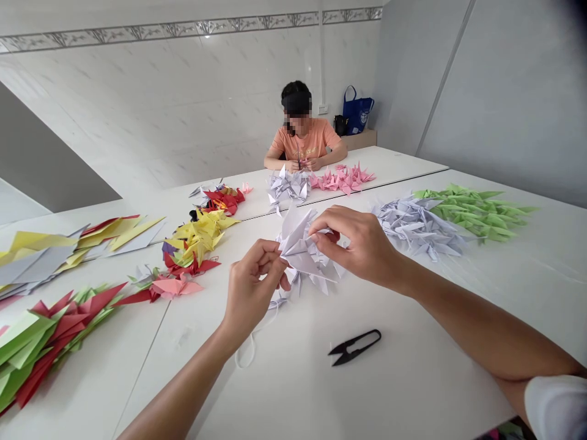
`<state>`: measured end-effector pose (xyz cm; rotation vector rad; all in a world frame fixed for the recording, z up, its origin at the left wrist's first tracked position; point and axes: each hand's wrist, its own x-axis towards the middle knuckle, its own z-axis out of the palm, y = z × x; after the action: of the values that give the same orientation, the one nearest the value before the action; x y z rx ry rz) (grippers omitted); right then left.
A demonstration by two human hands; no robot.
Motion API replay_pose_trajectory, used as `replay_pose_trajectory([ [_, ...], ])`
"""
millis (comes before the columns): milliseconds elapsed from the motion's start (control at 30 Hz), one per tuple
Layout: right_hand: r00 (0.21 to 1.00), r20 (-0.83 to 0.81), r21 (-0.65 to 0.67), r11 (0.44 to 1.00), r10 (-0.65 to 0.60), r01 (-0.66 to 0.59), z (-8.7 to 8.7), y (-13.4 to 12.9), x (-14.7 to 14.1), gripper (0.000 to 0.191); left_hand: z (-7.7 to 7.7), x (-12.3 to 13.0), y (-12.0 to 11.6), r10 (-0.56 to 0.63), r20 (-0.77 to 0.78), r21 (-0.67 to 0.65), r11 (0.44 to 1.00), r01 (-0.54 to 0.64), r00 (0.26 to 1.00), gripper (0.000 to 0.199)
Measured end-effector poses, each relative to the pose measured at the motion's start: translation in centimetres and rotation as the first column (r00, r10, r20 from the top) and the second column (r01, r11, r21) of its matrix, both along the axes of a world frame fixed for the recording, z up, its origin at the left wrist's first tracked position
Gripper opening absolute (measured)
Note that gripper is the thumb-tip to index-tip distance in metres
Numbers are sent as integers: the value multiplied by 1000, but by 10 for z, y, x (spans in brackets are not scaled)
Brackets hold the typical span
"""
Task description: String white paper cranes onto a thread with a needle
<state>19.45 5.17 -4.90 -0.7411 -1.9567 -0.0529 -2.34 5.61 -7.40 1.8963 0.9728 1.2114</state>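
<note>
At near centre, left hand (251,282) and right hand (367,243) pinch a white paper crane (292,234); moving it calls for a light grip.

I see bare tabletop (257,391) along the near side, only the black thread snips (354,348) and white cord (246,354) in the way. Right's blocked by white and green crane piles (477,211), left by red-green ones (59,330).
</note>
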Motion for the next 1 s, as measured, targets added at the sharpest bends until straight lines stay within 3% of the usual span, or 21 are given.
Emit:
replay_pose_trajectory([
  [633, 999, 35, 66, 998, 5, -7, -2, -4, -2, 13, -1, -1, 0, 14, -24, 40, 999, -13, 1000, 14],
  [833, 998, 67, -1, 1000, 4, -4, -1, -4, -2, 12, -2, 0, -2, -1, -7, 0, 1000, 1, 1000, 20],
  [933, 996, 89, -26, 999, -23, 25, -1, -4, -2, 13, -1, 2, -4, -38, -57, -24, 999, 37, 998, 32],
  [1000, 991, 121, -50, 997, -52, 59, -2, -3, -1, 13, 0, 4, -4, -56, -98, -31, 998, 53, 994, 31],
])
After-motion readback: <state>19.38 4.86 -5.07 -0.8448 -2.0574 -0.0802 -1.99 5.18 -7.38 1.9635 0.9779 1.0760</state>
